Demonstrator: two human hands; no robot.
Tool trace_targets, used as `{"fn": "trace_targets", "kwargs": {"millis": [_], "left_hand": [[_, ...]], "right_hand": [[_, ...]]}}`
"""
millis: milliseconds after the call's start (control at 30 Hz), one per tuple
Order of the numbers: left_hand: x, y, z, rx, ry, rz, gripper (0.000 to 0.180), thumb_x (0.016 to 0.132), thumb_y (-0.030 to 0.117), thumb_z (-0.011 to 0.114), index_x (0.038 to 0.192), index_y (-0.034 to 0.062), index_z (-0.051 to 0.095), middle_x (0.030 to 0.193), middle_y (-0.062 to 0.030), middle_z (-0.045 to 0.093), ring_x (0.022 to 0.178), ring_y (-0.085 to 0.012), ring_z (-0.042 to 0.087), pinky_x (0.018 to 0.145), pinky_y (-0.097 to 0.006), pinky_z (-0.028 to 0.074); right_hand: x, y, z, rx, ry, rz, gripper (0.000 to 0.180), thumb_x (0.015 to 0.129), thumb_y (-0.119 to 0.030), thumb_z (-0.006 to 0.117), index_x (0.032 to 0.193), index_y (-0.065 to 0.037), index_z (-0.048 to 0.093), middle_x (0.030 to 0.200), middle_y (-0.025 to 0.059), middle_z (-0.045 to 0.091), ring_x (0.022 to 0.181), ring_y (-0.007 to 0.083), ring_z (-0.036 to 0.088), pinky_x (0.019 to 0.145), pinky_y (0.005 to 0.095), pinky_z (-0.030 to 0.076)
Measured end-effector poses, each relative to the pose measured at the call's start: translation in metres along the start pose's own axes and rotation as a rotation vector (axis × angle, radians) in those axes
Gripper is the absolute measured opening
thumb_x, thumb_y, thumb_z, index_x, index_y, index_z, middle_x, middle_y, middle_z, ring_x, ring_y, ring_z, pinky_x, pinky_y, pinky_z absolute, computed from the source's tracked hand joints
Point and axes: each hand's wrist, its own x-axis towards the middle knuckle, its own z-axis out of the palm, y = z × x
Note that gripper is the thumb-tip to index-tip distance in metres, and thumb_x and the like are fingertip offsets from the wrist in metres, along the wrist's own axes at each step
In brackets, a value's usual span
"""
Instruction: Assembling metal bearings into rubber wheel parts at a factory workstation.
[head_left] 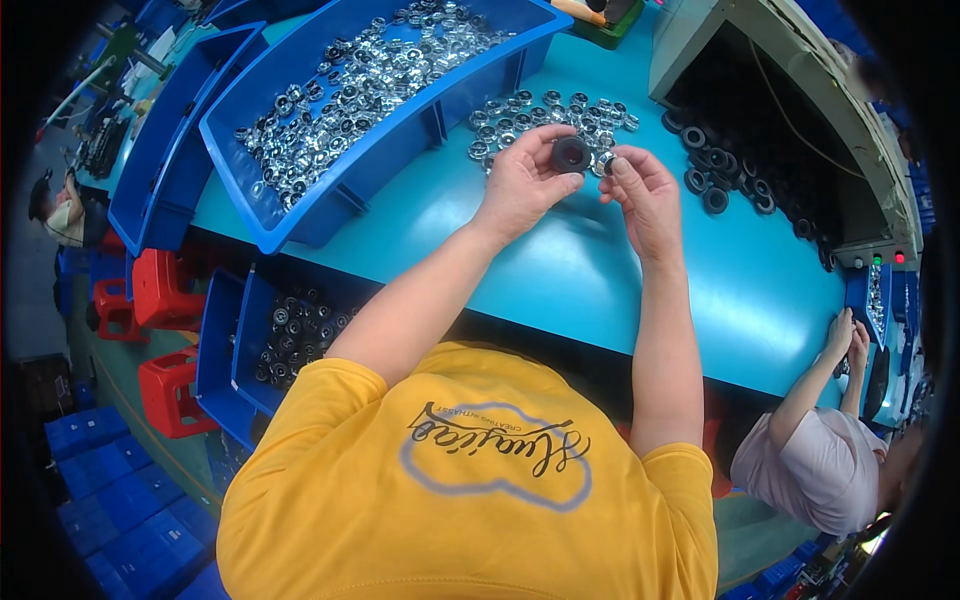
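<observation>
My left hand (524,182) pinches a small black tyre-like ring (571,154) between thumb and fingers, its round face turned up. Beside it, my right hand (644,196) grips a small shiny chrome hub (604,164) at the fingertips, partly hidden by the thumb. The two parts are close together above the turquoise table (420,245); whether they touch, I cannot tell. Behind my hands, several loose chrome hubs (548,112) lie spread on the tabletop. To the right is a pile of black rings (716,160), some scattered toward me.
A big blue bin (300,225) full of chrome hubs stands at the left. A pale machine housing (872,185) with a dark opening rises at the right. Below the table edge sits another blue bin (243,335) with dark wheels. A co-worker (825,450) works at the far right.
</observation>
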Motion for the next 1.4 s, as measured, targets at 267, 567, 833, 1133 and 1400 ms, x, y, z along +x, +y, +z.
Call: {"fn": "trace_targets", "kwargs": {"millis": [267,567,833,1133,1400], "left_hand": [[-0.001,-0.001,0.001,0.046,-0.005,0.024,0.055,0.085,-0.008,0.069,0.135,-0.0002,0.049,0.118,-0.0107,0.067,0.109,-0.0148,0.065,0.096,-0.028,0.053],[-0.003,-0.008,0.005,0.221,-0.001,0.07,0.052,0.083,-0.007,0.07,0.131,0.0016,0.054,0.111,-0.0086,0.068,0.098,-0.0125,0.067,0.085,-0.027,0.055],[-0.004,-0.01,0.003,0.253,-0.039,0.025,0.054,0.085,-0.004,0.072,0.136,0.0011,0.052,0.116,-0.01,0.067,0.104,-0.0138,0.065,0.091,-0.029,0.055],[-0.005,-0.002,0.004,0.138,-0.058,0.014,0.053,0.086,0.002,0.075,0.134,0.0003,0.053,0.113,-0.0087,0.067,0.1,-0.0125,0.066,0.088,-0.027,0.055],[-0.004,-0.002,0.003,0.012,-0.083,-0.022,0.055,0.089,0.009,0.076,0.138,0.0009,0.052,0.118,-0.0088,0.066,0.105,-0.0138,0.064,0.09,-0.029,0.054]], "right_hand": [[0.001,0.002,-0.003,-0.043,-0.031,0.014,0.023,0.092,-0.016,0.074,0.109,0.0,0.068,0.094,0.007,0.07,0.077,0.0136,0.066,0.067,0.0267,0.056],[-0.002,0.004,0.01,-0.315,0.029,-0.239,0.016,0.089,-0.015,0.078,0.1,-0.004,0.074,0.099,0.0018,0.066,0.081,0.0098,0.064,0.066,0.0226,0.051],[-0.002,0.005,0.011,-0.392,0.036,-0.21,0.015,0.089,-0.015,0.077,0.099,-0.003,0.074,0.098,0.0022,0.064,0.082,0.0093,0.062,0.065,0.0227,0.051],[0.0,0.009,0.0,-0.083,-0.009,0.043,0.023,0.093,-0.022,0.074,0.107,-0.004,0.071,0.092,0.0025,0.067,0.08,0.011,0.061,0.063,0.025,0.051],[0.0,0.006,-0.005,0.114,-0.076,0.175,0.024,0.095,-0.022,0.071,0.11,-0.004,0.067,0.093,0.0035,0.067,0.081,0.0125,0.062,0.062,0.0249,0.051]]}}
